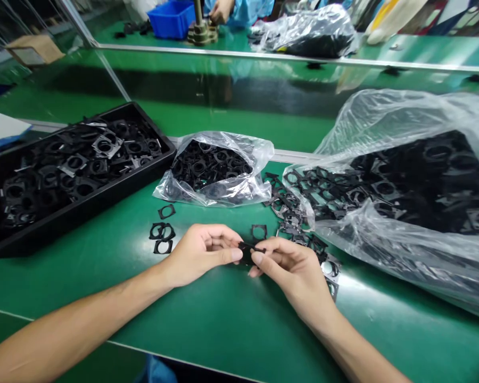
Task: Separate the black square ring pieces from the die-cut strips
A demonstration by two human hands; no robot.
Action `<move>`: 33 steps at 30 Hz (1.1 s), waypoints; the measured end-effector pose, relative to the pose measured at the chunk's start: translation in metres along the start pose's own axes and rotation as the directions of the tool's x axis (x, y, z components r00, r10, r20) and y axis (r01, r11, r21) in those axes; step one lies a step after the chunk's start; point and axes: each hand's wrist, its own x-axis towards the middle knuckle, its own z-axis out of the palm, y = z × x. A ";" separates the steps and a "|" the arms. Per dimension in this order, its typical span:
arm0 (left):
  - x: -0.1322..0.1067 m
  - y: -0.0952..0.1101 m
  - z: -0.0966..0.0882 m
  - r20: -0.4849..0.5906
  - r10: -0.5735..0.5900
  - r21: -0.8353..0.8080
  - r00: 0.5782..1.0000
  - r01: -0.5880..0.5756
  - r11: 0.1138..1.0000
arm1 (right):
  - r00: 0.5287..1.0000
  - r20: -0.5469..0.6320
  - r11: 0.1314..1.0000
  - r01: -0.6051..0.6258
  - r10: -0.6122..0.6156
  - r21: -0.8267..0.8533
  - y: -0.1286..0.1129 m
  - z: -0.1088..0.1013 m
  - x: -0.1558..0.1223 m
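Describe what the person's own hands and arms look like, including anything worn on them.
The left hand and right hand are bare, without gloves; no rings show on the visible fingers. Both slim forearms are uncovered as far as they show, with no sleeve, watch or bracelet.

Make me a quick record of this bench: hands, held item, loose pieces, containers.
Left hand: pinching the black part
Right hand: pinching the same part
Left of left hand: four loose black frames
Left side: black tray of similar frames
Middle: smaller clear bag of frames
Right side: larger clear bag, also holding frames
Background: blue bin, another person's hand
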 end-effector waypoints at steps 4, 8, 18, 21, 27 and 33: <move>0.001 0.001 0.001 -0.028 -0.001 -0.001 1.000 0.001 1.000 | 1.000 0.001 1.000 0.011 -0.011 -0.029 0.001 0.000 0.000; 0.001 0.002 0.000 0.036 -0.038 -0.027 0.999 0.039 0.999 | 1.000 0.024 1.000 -0.016 0.016 -0.011 -0.001 -0.001 0.000; -0.003 0.001 0.004 -0.067 0.113 0.119 0.991 -0.105 0.987 | 0.960 -0.028 0.924 0.262 -0.280 -0.277 0.004 -0.001 -0.005; -0.007 0.000 0.005 -0.049 0.193 0.160 0.980 -0.183 0.970 | 0.788 0.025 0.638 0.516 -0.616 -0.572 0.008 -0.001 -0.009; -0.008 -0.003 0.009 -0.049 0.176 0.136 0.983 -0.168 0.976 | 0.693 0.276 0.437 0.663 -0.667 -0.608 0.014 0.001 -0.012; -0.008 -0.005 0.010 -0.078 0.258 0.208 0.963 -0.238 0.949 | 0.811 0.043 0.688 0.521 -0.583 -0.504 0.008 -0.001 -0.010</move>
